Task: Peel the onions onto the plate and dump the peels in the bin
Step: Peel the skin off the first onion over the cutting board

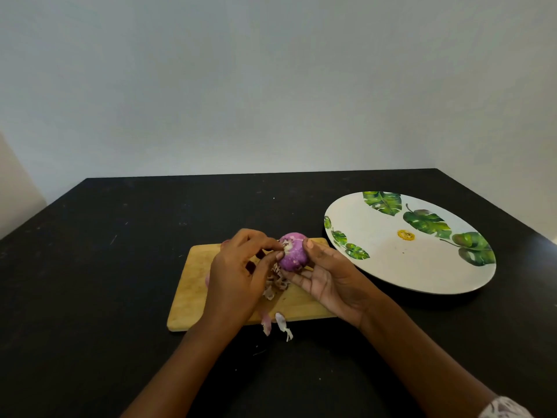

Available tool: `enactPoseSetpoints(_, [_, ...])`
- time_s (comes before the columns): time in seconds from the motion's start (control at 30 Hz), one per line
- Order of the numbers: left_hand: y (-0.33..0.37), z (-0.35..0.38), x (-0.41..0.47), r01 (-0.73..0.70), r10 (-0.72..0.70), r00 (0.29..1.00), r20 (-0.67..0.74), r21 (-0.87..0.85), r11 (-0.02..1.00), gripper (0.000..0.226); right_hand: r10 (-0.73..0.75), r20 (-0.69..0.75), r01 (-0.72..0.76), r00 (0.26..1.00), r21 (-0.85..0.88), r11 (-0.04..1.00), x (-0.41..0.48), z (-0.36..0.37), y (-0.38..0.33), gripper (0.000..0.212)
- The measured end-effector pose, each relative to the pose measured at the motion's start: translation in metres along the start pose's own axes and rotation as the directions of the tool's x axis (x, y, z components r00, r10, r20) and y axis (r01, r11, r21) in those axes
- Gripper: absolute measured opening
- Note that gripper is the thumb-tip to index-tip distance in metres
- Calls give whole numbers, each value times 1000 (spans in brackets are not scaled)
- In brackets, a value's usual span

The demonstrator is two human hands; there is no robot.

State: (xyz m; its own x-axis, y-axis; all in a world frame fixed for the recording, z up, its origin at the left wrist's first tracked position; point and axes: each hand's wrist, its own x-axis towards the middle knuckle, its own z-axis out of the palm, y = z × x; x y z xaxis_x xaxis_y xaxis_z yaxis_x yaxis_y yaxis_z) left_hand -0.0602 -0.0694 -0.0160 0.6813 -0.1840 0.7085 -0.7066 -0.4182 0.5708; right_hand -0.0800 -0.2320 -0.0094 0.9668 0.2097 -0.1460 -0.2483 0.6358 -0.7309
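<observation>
A purple onion is held just above the wooden cutting board. My right hand grips it from the right, thumb on top and fingers underneath. My left hand pinches at the pale root end of the onion with thumb and fingertips. Loose peels lie on the board below the onion, and two more peels hang over the board's front edge. A large white plate with green leaf prints sits to the right and holds nothing. No bin is in view.
Everything rests on a black table against a pale wall. A bit of another reddish onion peeks out behind my left hand on the board.
</observation>
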Motion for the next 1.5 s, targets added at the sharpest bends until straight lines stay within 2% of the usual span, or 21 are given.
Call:
enactPoseSetpoints(0.13, [3,1,0,-40,40,999,15,15,999,13,-1,-19,0,1000,-29,1000,0,1,0,44])
enactPoseSetpoints(0.43, [7,-2,0,-6,5,1000,-6,-45,999,36,9,-37,-10,999,-23,1000,0,0,0,52])
enactPoseSetpoints(0.6, [6,-2,-1,25,-27,999,-29,-71,997,29,9,-41,-13,999,-89,996,0,2,0,51])
enactPoseSetpoints(0.77, [8,1,-4,-43,42,999,14,124,991,37,13,-11,-14,1000,-96,995,-2,2,0,36])
enactPoseSetpoints(0.87, [10,2,-7,-27,19,999,47,159,987,14,21,10,-20,1000,-114,993,-3,3,1,38])
enactPoseSetpoints(1.1, [18,1,-7,-24,12,999,51,232,972,22,42,12,-40,999,-117,992,-5,7,2,42])
enactPoseSetpoints(1.3, [17,2,-9,-42,10,997,83,389,920,26,-25,-43,19,999,-133,991,-5,12,0,32])
enactPoseSetpoints(1.43, [18,2,-8,15,-48,995,91,338,941,17,-52,-56,44,997,-134,990,-4,12,1,33])
enactPoseSetpoints(1.5, [17,2,-9,44,-86,990,115,323,945,20,-53,-64,45,997,-115,992,-3,12,4,33])
